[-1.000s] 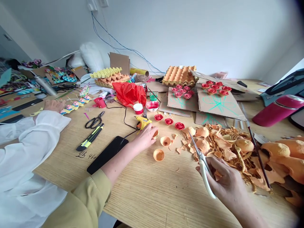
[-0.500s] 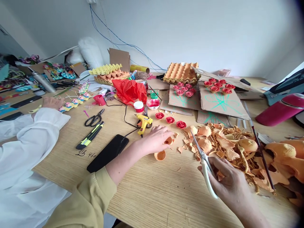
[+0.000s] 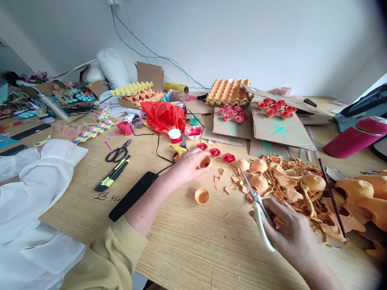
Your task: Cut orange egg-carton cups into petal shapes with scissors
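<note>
My left hand (image 3: pixel 189 165) is lifted a little above the wooden table (image 3: pixel 193 245), fingers closed around a small orange egg-carton cup (image 3: pixel 206 162). Another orange cup (image 3: pixel 202 196) lies on the table just below it. My right hand (image 3: pixel 287 231) grips white-handled scissors (image 3: pixel 256 205), blades pointing up and left toward the pile of orange carton scraps (image 3: pixel 290 185). Three red paper roses (image 3: pixel 215 152) sit in a row beyond my left hand, and a yellow glue gun (image 3: pixel 178 150) lies partly hidden behind it.
A person in a white sleeve (image 3: pixel 39 189) sits at my left, one hand (image 3: pixel 65 131) on the table. A black phone (image 3: pixel 133 196), a utility knife (image 3: pixel 112 174), black scissors (image 3: pixel 118 152), a red bag (image 3: pixel 163 115), egg trays (image 3: pixel 229 92), cardboard with roses (image 3: pixel 279 129), a pink bottle (image 3: pixel 355 139).
My left hand picked up an orange cup from beside the scraps and lifted it up and left. The right hand with the scissors stayed nearly still.
</note>
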The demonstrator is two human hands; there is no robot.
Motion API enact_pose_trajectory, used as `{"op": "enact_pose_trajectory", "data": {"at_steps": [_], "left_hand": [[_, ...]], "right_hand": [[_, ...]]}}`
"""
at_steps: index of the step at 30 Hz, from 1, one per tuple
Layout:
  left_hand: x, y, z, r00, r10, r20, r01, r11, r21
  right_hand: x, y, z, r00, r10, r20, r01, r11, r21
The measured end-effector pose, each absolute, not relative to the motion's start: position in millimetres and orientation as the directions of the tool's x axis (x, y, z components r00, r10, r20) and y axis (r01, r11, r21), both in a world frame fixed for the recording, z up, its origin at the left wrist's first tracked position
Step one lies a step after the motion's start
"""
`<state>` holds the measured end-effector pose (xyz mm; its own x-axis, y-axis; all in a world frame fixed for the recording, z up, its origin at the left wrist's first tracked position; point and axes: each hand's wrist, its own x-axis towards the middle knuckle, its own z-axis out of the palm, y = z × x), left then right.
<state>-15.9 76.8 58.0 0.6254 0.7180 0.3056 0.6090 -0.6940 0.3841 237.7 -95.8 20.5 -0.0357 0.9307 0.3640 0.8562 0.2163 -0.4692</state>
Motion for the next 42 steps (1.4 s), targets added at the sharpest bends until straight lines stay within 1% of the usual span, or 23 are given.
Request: {"op": "enact_pose_trajectory", "data": {"at_steps": [2, 4, 8, 10, 14, 17, 20, 25, 31, 34, 38, 42], "left_hand": [[-27.7, 79.1, 68.5, 0.563, 0.756, 0.333, 0.632, -0.654, 0.415], [-36.1, 77.2, 74.9, 0.540, 0.778, 0.321, 0.645, -0.628, 0.437], [-33.6, 65.1, 71.6, 0.579, 0.765, 0.281, 0.618, -0.637, 0.460], [-25.1, 59.7, 66.0, 0.631, 0.731, 0.260, 0.593, -0.671, 0.445], [-14.1, 59.0, 58.8, 0.703, 0.682, 0.201, 0.590, -0.717, 0.372], [-20.0, 65.0, 59.3, 0.663, 0.711, 0.235, 0.631, -0.699, 0.337], [-27.7, 68.2, 61.4, 0.612, 0.734, 0.293, 0.649, -0.678, 0.345], [-24.8, 64.3, 60.4, 0.649, 0.718, 0.251, 0.606, -0.688, 0.398], [-28.8, 64.7, 59.8, 0.559, 0.772, 0.303, 0.664, -0.636, 0.394], [-24.6, 58.6, 60.1, 0.609, 0.748, 0.262, 0.646, -0.660, 0.383], [-9.3, 48.8, 51.8, 0.716, 0.676, 0.174, 0.597, -0.722, 0.349], [-0.8, 47.5, 39.5, 0.744, 0.658, 0.117, 0.607, -0.739, 0.294]], "right_hand": [[236.7, -95.3, 22.5, -0.049, 0.931, 0.362, 0.857, 0.225, -0.463], [235.8, -94.9, 23.8, -0.063, 0.929, 0.364, 0.856, 0.238, -0.458], [235.5, -94.0, 22.4, -0.074, 0.919, 0.388, 0.854, 0.259, -0.452], [236.1, -93.5, 20.7, -0.080, 0.918, 0.388, 0.854, 0.264, -0.448], [237.0, -93.1, 19.6, -0.082, 0.919, 0.387, 0.859, 0.262, -0.440], [236.8, -93.5, 20.2, -0.104, 0.912, 0.396, 0.867, 0.279, -0.414], [235.7, -93.7, 20.5, -0.135, 0.895, 0.426, 0.869, 0.314, -0.383], [234.5, -92.5, 20.2, -0.152, 0.887, 0.437, 0.867, 0.332, -0.372], [234.4, -91.9, 19.3, -0.149, 0.895, 0.420, 0.863, 0.325, -0.386], [233.6, -91.6, 18.8, -0.158, 0.889, 0.430, 0.860, 0.338, -0.383], [233.3, -91.9, 19.1, -0.155, 0.893, 0.423, 0.862, 0.331, -0.383], [233.2, -92.1, 20.6, -0.160, 0.886, 0.435, 0.863, 0.339, -0.374]]}}
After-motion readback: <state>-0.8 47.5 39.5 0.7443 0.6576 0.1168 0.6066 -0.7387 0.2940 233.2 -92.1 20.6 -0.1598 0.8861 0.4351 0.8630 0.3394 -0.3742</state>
